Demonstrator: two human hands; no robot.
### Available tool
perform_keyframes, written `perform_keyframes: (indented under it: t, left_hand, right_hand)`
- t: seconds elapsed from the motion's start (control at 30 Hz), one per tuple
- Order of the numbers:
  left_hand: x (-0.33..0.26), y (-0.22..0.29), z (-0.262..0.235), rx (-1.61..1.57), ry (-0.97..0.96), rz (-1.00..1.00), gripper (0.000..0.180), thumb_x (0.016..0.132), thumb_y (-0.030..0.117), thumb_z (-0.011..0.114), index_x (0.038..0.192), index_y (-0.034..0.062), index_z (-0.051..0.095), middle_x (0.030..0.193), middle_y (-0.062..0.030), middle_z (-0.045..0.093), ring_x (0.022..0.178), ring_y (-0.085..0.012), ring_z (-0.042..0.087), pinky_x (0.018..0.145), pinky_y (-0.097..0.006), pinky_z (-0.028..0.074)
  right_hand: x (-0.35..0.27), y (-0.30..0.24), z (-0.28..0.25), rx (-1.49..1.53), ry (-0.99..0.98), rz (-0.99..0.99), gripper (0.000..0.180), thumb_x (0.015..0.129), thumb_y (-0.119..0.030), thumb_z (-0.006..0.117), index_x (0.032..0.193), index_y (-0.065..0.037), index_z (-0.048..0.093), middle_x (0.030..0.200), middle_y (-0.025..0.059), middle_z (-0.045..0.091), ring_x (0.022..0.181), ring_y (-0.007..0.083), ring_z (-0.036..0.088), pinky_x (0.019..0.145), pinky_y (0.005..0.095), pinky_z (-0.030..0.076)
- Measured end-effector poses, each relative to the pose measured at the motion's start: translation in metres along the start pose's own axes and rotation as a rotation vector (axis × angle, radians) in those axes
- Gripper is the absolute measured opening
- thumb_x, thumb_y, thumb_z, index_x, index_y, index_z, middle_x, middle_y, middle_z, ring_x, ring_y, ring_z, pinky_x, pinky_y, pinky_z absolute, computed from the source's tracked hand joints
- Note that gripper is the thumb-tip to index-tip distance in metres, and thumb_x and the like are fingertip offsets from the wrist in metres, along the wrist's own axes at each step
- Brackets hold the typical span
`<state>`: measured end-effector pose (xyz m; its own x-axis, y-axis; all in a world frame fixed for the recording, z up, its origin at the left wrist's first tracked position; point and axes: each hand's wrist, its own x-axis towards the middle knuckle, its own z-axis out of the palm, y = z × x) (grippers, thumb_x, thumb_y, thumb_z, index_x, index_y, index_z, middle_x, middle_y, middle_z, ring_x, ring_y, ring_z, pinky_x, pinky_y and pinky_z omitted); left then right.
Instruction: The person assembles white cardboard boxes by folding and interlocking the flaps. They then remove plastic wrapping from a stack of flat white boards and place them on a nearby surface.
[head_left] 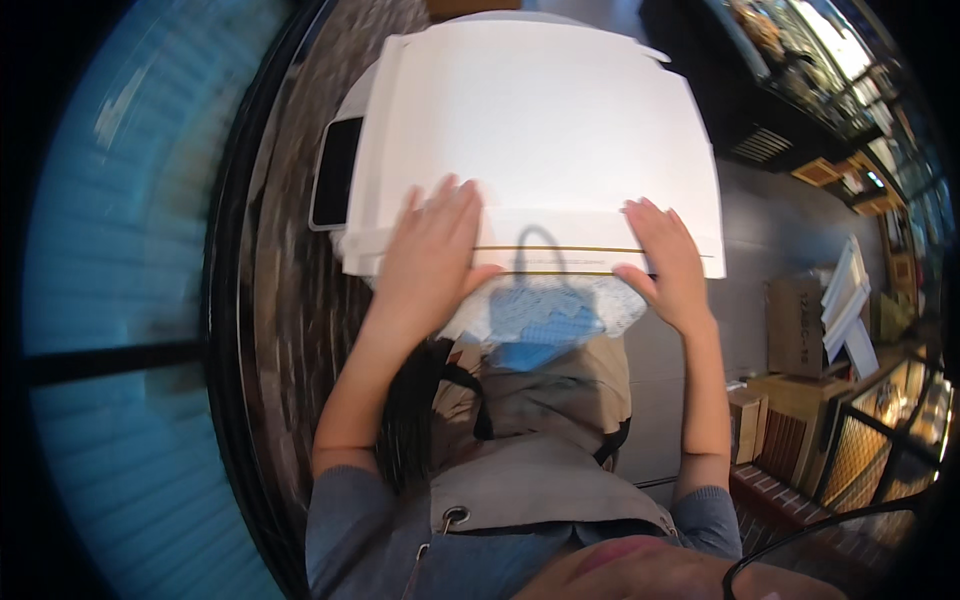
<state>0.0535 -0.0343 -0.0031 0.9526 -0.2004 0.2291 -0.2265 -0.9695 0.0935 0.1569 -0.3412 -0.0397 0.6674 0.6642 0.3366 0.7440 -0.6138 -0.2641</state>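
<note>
A large white cardboard sheet with folded edges lies flat in front of me, with gold lines along its near flap. My left hand rests on its near left part, fingers stretched over the surface and thumb pointing inward along the gold lines. On the near right part my right hand lies flat too, its thumb at the near edge. From beneath that edge a blue and white patterned cloth or paper sticks out towards my lap. What supports the cardboard is mostly hidden.
A dark-screened tablet or phone pokes out left of the cardboard. Window glass with blue slats runs along the left. On the right are a brown carton, white boards, wooden crates and a dark counter.
</note>
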Motion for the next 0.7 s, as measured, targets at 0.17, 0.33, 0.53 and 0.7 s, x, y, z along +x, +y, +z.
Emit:
perform_keyframes:
  t: [0.17, 0.33, 0.53, 0.7]
  left_hand:
    - [-0.009, -0.004, 0.026, -0.078, 0.021, -0.036, 0.085, 0.081, 0.055, 0.071, 0.136, -0.0057, 0.049, 0.142, -0.0208, 0.052, 0.139, -0.0331, 0.044, 0.116, -0.049, 0.031]
    - [-0.009, -0.002, 0.028, -0.04, 0.14, -0.02, 0.068, 0.081, 0.052, 0.072, 0.123, -0.0007, 0.061, 0.127, -0.0168, 0.065, 0.126, -0.0301, 0.057, 0.108, -0.047, 0.041]
    - [-0.027, 0.007, 0.038, 0.031, 0.237, 0.055, 0.047, 0.078, 0.029, 0.078, 0.117, 0.0042, 0.068, 0.118, -0.0136, 0.07, 0.116, -0.0285, 0.065, 0.097, -0.044, 0.051]
    - [-0.01, 0.038, 0.017, -0.081, 0.114, 0.151, 0.041, 0.085, 0.018, 0.071, 0.125, 0.0187, 0.067, 0.129, -0.0113, 0.065, 0.122, -0.0292, 0.062, 0.103, -0.048, 0.046]
  right_hand:
    - [0.004, -0.006, -0.005, -0.063, -0.121, 0.02, 0.085, 0.078, -0.053, 0.074, 0.142, -0.004, 0.048, 0.146, 0.0168, 0.051, 0.138, 0.0334, 0.045, 0.117, 0.0468, 0.032]
    - [0.003, -0.012, -0.013, -0.065, -0.024, 0.013, 0.068, 0.078, -0.046, 0.077, 0.128, -0.003, 0.059, 0.131, 0.0154, 0.063, 0.126, 0.0307, 0.057, 0.108, 0.0457, 0.042]
    - [-0.029, -0.033, 0.008, -0.199, 0.276, -0.026, 0.045, 0.064, -0.014, 0.079, 0.107, -0.003, 0.071, 0.106, 0.0111, 0.073, 0.105, 0.0267, 0.069, 0.089, 0.0398, 0.055]
    - [-0.031, -0.049, 0.001, -0.124, 0.094, 0.059, 0.054, 0.074, -0.018, 0.078, 0.124, -0.004, 0.064, 0.128, 0.012, 0.065, 0.12, 0.0279, 0.061, 0.101, 0.042, 0.049]
